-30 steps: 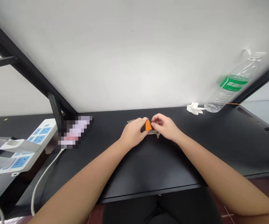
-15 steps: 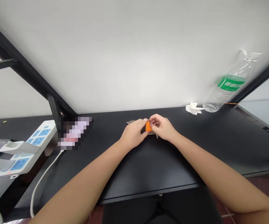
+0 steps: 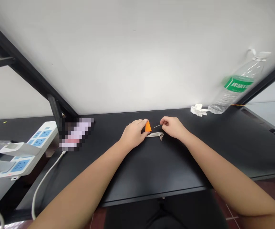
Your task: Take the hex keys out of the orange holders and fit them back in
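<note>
My left hand (image 3: 134, 133) is closed on an orange hex key holder (image 3: 148, 127), thumb below and fingers above. Several L-shaped hex keys (image 3: 156, 135) lie side by side on the black table just under it, their bent ends toward the right. Their other ends are hidden behind my left hand. To the right, my right hand (image 3: 173, 127) pinches one thin hex key (image 3: 157, 126), whose straight tip points left toward the holder without touching it. The rest of that key is hidden in my fingers.
A clear plastic bottle (image 3: 238, 84) with a green label stands at the back right, beside a crumpled white tissue (image 3: 198, 110). On the left are a white power strip (image 3: 47, 128) with plugs, a white cable (image 3: 43, 181) and a blurred-out object (image 3: 76, 135). A white wall (image 3: 137, 63) rises behind.
My right hand has moved right, away from the orange holder, and a thin hex key now shows in its fingers. My left hand has shifted slightly left with the holder, uncovering the keys below.
</note>
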A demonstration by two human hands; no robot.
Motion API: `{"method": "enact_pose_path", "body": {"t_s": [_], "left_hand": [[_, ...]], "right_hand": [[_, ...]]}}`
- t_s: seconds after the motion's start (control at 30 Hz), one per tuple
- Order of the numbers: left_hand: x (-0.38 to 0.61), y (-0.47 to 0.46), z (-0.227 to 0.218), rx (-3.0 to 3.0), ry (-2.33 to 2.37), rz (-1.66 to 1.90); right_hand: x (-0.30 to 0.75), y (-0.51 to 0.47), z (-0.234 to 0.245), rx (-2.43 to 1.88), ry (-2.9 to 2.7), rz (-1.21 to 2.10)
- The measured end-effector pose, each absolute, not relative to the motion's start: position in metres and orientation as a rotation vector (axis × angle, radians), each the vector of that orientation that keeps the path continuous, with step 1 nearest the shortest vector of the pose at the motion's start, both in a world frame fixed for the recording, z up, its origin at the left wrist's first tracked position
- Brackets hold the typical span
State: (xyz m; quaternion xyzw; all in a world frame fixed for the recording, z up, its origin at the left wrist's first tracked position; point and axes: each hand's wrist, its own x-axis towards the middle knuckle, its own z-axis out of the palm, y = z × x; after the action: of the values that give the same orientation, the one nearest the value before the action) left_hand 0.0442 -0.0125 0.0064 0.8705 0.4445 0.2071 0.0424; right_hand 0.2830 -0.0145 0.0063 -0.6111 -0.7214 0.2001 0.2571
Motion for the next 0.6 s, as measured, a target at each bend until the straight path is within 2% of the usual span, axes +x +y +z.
{"method": "enact_pose_path", "body": {"t_s": [0.17, 0.37, 0.5, 0.6], "left_hand": [[0.045, -0.014, 0.01, 2.629, 1.356, 0.653], [0.045, -0.014, 0.009, 2.595, 1.368, 0.657], [0.046, -0.015, 0.008, 2.593, 1.335, 0.692], [0.048, -0.018, 0.009, 2.603, 1.267, 0.731]], "right_hand": [[0.283, -0.021, 0.007, -1.681, -2.255, 0.407], [0.271, -0.037, 0.012, -1.507, -2.411, 0.503], [0.27, -0.037, 0.015, -1.493, -2.285, 0.448], [0.266, -0.035, 0.015, -1.425, -2.025, 0.666]]}}
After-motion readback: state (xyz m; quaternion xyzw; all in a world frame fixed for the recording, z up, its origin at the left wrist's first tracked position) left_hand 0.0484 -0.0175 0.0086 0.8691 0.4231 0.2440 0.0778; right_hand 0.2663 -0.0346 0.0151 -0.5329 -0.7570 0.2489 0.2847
